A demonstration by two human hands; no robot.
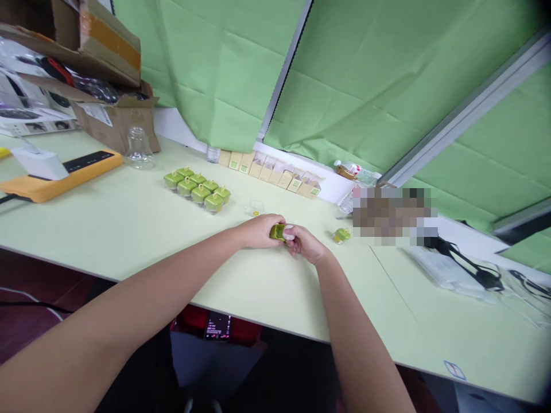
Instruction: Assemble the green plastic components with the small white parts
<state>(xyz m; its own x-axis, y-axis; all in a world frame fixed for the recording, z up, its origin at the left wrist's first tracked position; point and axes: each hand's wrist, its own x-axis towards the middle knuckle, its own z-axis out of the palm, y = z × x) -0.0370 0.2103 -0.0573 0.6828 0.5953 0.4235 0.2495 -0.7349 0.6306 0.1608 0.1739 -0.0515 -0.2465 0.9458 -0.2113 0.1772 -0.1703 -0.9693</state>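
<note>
Where left hand (257,230) meets right hand (306,244), green box (278,232) sits pinched between.

Left hand (257,230), right hand (306,245) and forearms are bare.

Bright, even light filled the room. The pale table (129,223) showed only a faint, soft shadow under the left hand (258,230) and right hand (307,244). Below the table's near edge all was dark. Behind the table the green curtains (379,74) bowed with lens distortion. A pixelated patch (391,221) sat at the table's far right, where the frame corners darkened.
</note>
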